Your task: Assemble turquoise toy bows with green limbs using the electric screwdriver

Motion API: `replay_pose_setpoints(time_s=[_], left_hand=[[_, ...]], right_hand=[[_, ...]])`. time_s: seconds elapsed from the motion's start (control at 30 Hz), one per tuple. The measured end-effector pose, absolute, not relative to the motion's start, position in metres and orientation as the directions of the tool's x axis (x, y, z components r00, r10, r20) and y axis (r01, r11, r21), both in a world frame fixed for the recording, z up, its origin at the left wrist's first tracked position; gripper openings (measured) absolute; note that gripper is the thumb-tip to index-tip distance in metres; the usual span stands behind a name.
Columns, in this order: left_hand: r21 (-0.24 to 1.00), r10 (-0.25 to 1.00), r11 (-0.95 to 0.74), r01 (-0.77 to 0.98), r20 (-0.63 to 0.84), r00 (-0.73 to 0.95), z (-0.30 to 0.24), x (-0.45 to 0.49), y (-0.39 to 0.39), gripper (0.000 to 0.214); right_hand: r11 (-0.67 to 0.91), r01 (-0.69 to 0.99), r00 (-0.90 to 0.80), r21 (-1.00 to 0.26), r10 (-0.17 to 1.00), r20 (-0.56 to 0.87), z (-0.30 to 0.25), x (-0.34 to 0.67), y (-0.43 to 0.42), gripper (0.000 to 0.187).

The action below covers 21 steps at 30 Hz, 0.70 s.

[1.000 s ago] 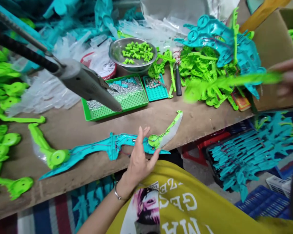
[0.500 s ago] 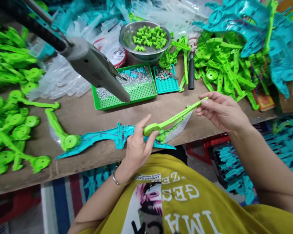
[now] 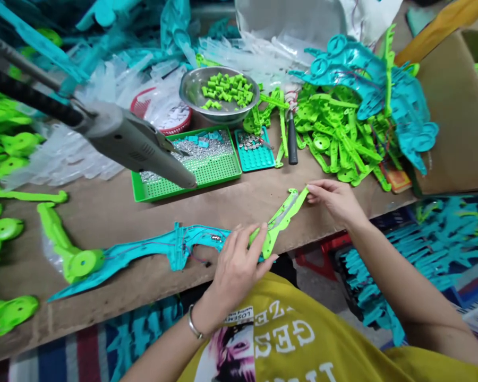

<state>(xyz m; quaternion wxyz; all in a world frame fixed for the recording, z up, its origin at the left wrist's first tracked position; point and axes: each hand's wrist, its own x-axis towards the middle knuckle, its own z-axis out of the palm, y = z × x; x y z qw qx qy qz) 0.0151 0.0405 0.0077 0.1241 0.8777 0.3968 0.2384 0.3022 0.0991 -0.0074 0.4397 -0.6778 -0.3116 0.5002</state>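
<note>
A long turquoise plastic half-shell [image 3: 143, 246], shaped like a toy bow body with wires and a small spring inside, lies along the table's front edge. At its right end my left hand [image 3: 239, 254] presses down, fingers and thumb around the round end of a green plastic arm [image 3: 284, 225]. My right hand [image 3: 332, 200] pinches the far tip of that arm between thumb and fingers. The arm's round end is hidden under my left hand. On the shell's left end sits another green arm [image 3: 74, 254], with clear plastic beneath it.
A grey electric screwdriver [image 3: 139, 143] hangs over a green tray [image 3: 219, 167] of screws. Behind are a metal bowl [image 3: 189, 95] of green tubes, a turquoise tray [image 3: 258, 159], and a black-handled tool [image 3: 292, 140]. Green parts [image 3: 338, 132] pile right, beside a cardboard box [image 3: 454, 132].
The green arm has come down onto the shell's right end and turned, showing a wider side. My right hand moved with its tip. My left hand now lies flatter over the round end. The view shifted.
</note>
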Motion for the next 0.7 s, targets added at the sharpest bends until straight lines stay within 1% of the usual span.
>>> replay_pose_setpoints(time_s=[0.13,0.33,0.57,0.7], left_hand=[[0.415,0.771,-0.637,0.650,0.324,0.548,0.001,0.010,0.042,0.062],[0.454,0.795,-0.606,0.654,0.301,0.527,-0.010,0.005,0.036,0.068],[0.497,0.811,-0.581,0.645,0.278,0.515,-0.015,0.005,0.036,0.068],[0.496,0.823,-0.560,0.664,0.234,0.518,-0.013,0.005,0.035,0.064]], right_hand=[[-0.460,0.032,0.265,-0.887,0.860,-0.436,-0.012,0.294,0.106,0.050],[-0.455,0.129,0.214,-0.881,0.881,-0.423,-0.016,0.290,0.108,0.045],[-0.459,0.099,0.208,-0.883,0.877,-0.433,-0.018,0.292,0.110,0.050],[-0.495,0.091,0.216,-0.864,0.857,-0.468,-0.016,0.294,0.113,0.048]])
